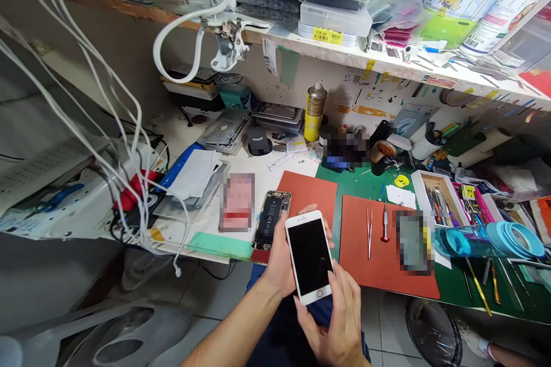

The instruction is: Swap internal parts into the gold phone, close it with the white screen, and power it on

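Note:
A white-fronted smartphone (pixel 309 255) with a dark screen and a round home button is held up at the table's front edge. Wrapped around its left side is my left hand (pixel 279 261), its fingertips showing past the far right edge. My right hand (pixel 342 312) grips the lower end, with fingers at the right edge and the thumb near the bottom left corner. Just behind my left hand lies an opened phone body (pixel 271 221) with its black battery exposed. Tweezers (pixel 369 233) and a small screwdriver (pixel 384 223) lie on the red-brown mat (pixel 357 241) to the right.
A yellow spray can (pixel 315 112) stands at the back below a loaded shelf (pixel 284 34). White cables (pixel 129 120) hang at the left. On the right are a tool box (pixel 439 198), a blue bottle (pixel 488 239) and loose tools. Part of another person (pixel 505 352) shows at bottom right.

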Demonstrator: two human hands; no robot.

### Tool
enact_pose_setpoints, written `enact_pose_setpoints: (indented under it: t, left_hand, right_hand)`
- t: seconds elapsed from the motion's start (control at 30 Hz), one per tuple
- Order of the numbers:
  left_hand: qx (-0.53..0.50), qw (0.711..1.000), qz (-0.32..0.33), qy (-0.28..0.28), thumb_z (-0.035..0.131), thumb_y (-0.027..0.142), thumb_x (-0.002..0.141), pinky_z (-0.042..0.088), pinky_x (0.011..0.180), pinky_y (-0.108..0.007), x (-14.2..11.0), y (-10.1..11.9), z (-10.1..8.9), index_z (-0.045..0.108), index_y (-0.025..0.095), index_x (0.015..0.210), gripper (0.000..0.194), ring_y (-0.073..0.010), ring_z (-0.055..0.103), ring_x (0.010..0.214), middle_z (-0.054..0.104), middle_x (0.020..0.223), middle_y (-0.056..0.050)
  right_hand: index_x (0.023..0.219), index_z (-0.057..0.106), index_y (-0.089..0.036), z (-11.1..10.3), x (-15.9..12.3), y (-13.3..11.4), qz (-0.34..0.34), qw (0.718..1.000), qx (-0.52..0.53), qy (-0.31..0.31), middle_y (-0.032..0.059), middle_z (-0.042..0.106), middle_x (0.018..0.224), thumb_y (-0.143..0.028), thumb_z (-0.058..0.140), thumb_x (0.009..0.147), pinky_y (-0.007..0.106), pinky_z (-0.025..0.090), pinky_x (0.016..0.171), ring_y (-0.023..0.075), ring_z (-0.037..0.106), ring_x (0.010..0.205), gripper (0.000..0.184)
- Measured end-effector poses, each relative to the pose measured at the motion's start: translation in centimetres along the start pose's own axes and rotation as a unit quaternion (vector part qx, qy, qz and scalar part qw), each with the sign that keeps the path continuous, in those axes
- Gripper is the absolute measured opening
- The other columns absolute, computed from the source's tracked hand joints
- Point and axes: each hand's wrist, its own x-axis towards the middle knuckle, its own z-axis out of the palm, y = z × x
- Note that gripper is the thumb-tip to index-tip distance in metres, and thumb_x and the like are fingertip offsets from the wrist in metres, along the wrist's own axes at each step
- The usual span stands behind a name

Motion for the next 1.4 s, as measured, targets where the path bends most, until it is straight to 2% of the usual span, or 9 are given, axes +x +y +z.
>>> enact_pose_setpoints:
  t: [0.37, 0.67, 0.87, 0.97, 1.1, 1.4]
  left_hand:
    - [-0.008, 1.000, -0.002, -0.016, 0.052, 0.070, 0.102, 0.058, 0.084, -0.037, -0.1, -0.1, -0.3, 0.062, 0.027, 0.144, 0.061, -0.0241, 0.071, 0.088, 0.072, 0.102, -0.009]
    - [0.006, 1.000, 0.008, 0.010, 0.055, 0.068, 0.103, 0.060, 0.086, -0.039, -0.2, 0.0, -0.1, 0.058, 0.027, 0.148, 0.061, -0.0247, 0.073, 0.093, 0.074, 0.106, -0.009]
    - [0.007, 1.000, 0.021, -0.003, 0.054, 0.070, 0.102, 0.059, 0.084, -0.041, -0.2, -0.2, 0.1, 0.066, 0.026, 0.133, 0.055, -0.0269, 0.073, 0.092, 0.075, 0.108, -0.011]
    - [0.003, 1.000, 0.008, 0.003, 0.054, 0.071, 0.102, 0.059, 0.088, -0.044, -0.2, -0.4, -0.1, 0.062, 0.027, 0.144, 0.062, -0.0291, 0.075, 0.095, 0.075, 0.114, -0.013]
    - [-0.010, 1.000, -0.009, -0.003, 0.054, 0.068, 0.103, 0.057, 0.097, -0.051, -0.3, -0.8, -0.7, 0.047, 0.031, 0.163, 0.071, -0.0336, 0.076, 0.107, 0.074, 0.129, -0.014]
    - [-0.011, 0.999, -0.016, -0.038, 0.057, 0.061, 0.104, 0.050, 0.112, -0.056, -0.4, -1.1, -1.9, 0.035, 0.032, 0.170, 0.076, -0.0386, 0.072, 0.125, 0.071, 0.144, -0.015]
  right_hand:
    - [0.166, 0.040, -0.011, 0.1, -0.2, 0.0, 0.006, 1.000, 0.003, -0.006, 0.0289, 0.065, 0.138, -0.029, 0.085, 0.092, 0.063, 0.069, 0.085, 0.0438, 0.069, 0.122, 0.089]
    - [0.164, 0.042, -0.007, 0.1, -0.2, 0.2, -0.008, 1.000, 0.001, 0.003, 0.0307, 0.065, 0.138, -0.030, 0.087, 0.091, 0.062, 0.070, 0.084, 0.0447, 0.069, 0.122, 0.090]
    - [0.160, 0.047, -0.003, 0.2, -0.1, -0.1, -0.007, 0.999, -0.002, 0.035, 0.0315, 0.067, 0.136, -0.030, 0.085, 0.094, 0.061, 0.069, 0.084, 0.0432, 0.068, 0.122, 0.081]
    - [0.156, 0.049, 0.001, 0.2, 0.4, -0.1, -0.013, 0.999, 0.005, 0.048, 0.0323, 0.067, 0.132, -0.028, 0.087, 0.092, 0.059, 0.069, 0.082, 0.0424, 0.068, 0.119, 0.080]
    - [0.155, 0.051, -0.001, 0.2, 1.4, -0.3, 0.017, 0.998, 0.022, 0.062, 0.0302, 0.069, 0.129, -0.028, 0.090, 0.089, 0.058, 0.069, 0.083, 0.0410, 0.069, 0.117, 0.081]
    - [0.151, 0.054, -0.004, -0.1, 2.0, -0.5, 0.066, 0.994, 0.061, 0.054, 0.0262, 0.070, 0.126, -0.038, 0.085, 0.094, 0.053, 0.069, 0.085, 0.0368, 0.072, 0.113, 0.073]
